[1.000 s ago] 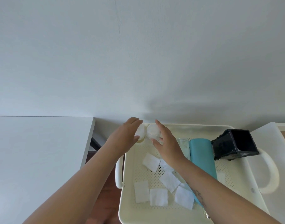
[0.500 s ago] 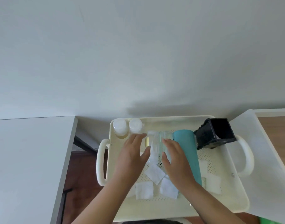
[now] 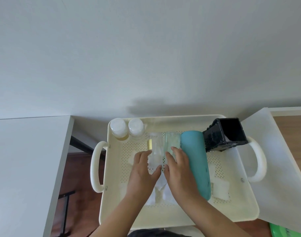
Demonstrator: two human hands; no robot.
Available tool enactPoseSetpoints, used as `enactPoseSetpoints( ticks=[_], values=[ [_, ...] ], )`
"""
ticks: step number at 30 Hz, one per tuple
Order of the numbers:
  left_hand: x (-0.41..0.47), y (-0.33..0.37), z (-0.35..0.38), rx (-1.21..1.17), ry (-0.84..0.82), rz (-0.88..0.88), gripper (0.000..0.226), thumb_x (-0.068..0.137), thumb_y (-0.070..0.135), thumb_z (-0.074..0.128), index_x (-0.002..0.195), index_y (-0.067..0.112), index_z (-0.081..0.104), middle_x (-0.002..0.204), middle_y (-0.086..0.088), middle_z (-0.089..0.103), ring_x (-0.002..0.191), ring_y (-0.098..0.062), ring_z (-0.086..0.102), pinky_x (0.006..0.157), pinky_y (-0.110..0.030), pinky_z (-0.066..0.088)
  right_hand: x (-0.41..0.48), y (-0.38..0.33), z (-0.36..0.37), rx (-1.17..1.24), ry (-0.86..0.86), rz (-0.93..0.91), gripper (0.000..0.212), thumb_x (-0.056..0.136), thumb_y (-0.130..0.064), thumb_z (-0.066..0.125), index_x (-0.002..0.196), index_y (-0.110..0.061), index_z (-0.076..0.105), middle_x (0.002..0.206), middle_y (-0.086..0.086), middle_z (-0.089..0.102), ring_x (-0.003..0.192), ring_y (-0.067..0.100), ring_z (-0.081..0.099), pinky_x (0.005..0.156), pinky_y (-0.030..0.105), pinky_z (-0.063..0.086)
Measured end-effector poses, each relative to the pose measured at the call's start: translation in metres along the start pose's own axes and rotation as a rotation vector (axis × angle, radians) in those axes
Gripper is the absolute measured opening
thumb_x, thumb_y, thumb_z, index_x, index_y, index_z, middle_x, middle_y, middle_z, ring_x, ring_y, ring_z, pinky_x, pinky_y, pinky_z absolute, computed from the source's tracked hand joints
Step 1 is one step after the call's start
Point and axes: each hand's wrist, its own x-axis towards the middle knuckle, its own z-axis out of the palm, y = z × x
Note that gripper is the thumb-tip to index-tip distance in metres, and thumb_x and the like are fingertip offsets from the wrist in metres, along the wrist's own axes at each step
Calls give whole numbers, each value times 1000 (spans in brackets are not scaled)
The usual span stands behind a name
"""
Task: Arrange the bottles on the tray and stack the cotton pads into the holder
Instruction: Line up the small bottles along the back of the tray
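A cream perforated tray (image 3: 238, 209) holds everything. Two small white-capped bottles (image 3: 118, 127) (image 3: 135, 126) stand in its far left corner. Three bottles lie side by side in the middle: a clear bottle (image 3: 156, 144), a pale green bottle (image 3: 172, 140) and a teal bottle (image 3: 196, 161). My left hand (image 3: 143, 170) grips the near end of the clear bottle between fingers and thumb. My right hand (image 3: 179, 168) grips the pale green bottle. The black holder (image 3: 225, 134) lies tipped at the far right. White cotton pads (image 3: 220, 187) lie scattered, some hidden under my hands.
The tray has a looped handle on each side, left (image 3: 95, 168) and right (image 3: 259, 161). A white surface (image 3: 23, 168) lies to the left, across a gap showing dark floor. A white board (image 3: 279, 168) on a wooden top borders the right. The wall is close behind.
My hands left the two small capped bottles standing in the far left corner and came back to the lying bottles in the middle, closing round the clear and the pale green one.
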Motion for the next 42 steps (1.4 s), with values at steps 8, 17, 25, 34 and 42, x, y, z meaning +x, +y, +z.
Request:
enactPoseSetpoints(
  ticks=[8, 17, 25, 34, 42],
  values=[
    [0, 6, 7, -87, 45, -86, 57, 81, 35, 77, 128, 33, 45, 119, 17, 44, 89, 1, 57, 72, 0, 43, 3, -1, 1, -61, -80, -5, 38, 94, -11, 59, 131, -16, 50, 156, 12, 22, 147, 34, 14, 96, 31, 51],
    [1, 13, 8, -92, 76, -97, 55, 81, 31, 74, 126, 37, 44, 118, 18, 47, 95, 0, 55, 65, -5, 43, 3, 4, -5, -20, -3, 10, 25, 90, -9, 64, 113, -15, 60, 152, 9, 31, 136, 29, 33, 95, 30, 50],
    [11, 30, -11, 99, 209, 89, 41, 83, 17, 70, 122, 17, 58, 119, 7, 56, 110, -13, 53, 87, -20, 38, 4, 9, -23, 116, 114, 21, 28, 80, -3, 68, 106, -13, 67, 142, 6, 50, 125, 28, 46, 84, 28, 51],
    [44, 68, -27, 410, 155, 387, 41, 74, 5, 77, 114, 0, 68, 112, -12, 71, 96, -37, 62, 80, -41, 54, 40, 17, -53, 215, 179, -92, 32, 83, -8, 65, 114, -15, 67, 131, 1, 55, 116, 21, 51, 95, 31, 44],
    [71, 81, -34, 458, -24, 433, 42, 90, 15, 65, 130, 7, 59, 137, -7, 59, 128, -24, 50, 103, -33, 43, 65, 33, -57, 399, 51, -122, 37, 96, -26, 55, 133, -27, 54, 144, -13, 40, 131, -3, 36, 98, 3, 24]
  ],
)
